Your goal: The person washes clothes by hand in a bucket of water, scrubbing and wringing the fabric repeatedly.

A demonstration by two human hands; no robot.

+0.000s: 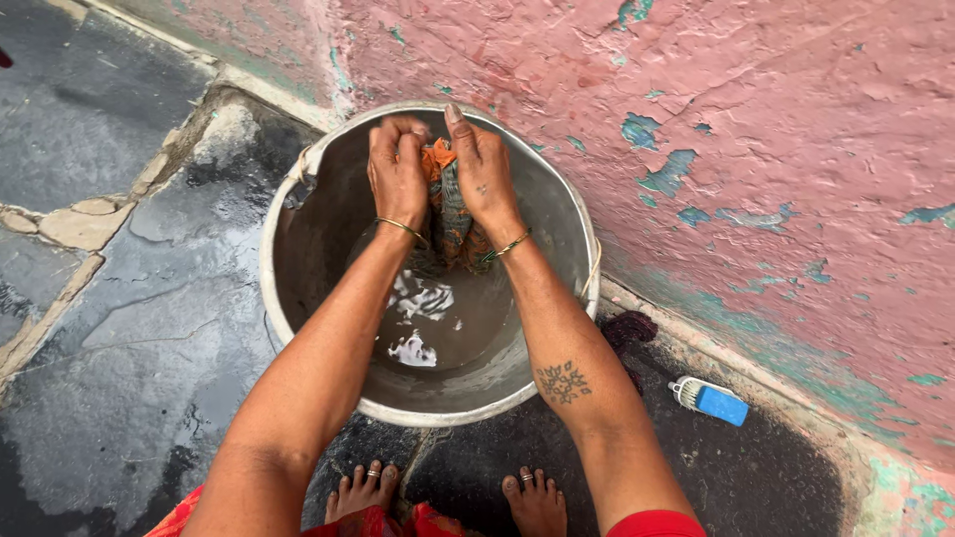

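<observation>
1. Orange and patterned, a wet cloth [450, 199] is held bunched over a metal bucket [298, 288], above the murky water [438, 328] at its bottom.
2. The left hand [398, 169] is closed into a fist on the upper part of the cloth, fingers curled tight together.
3. The right hand [479, 164] is pressed against the other side of the cloth, its fingers wrapped round it, the thumb raised at the rim.
4. The cloth is soaked and lifted clear of the water, so the wetting is judged done; by the squeezing grip, wringing or rubbing appears to be in hand and not finished.
5. A blue-backed scrubbing brush [710, 400] lies untouched on the wet stone floor [119, 338], beside the peeling pink wall [776, 149].
</observation>
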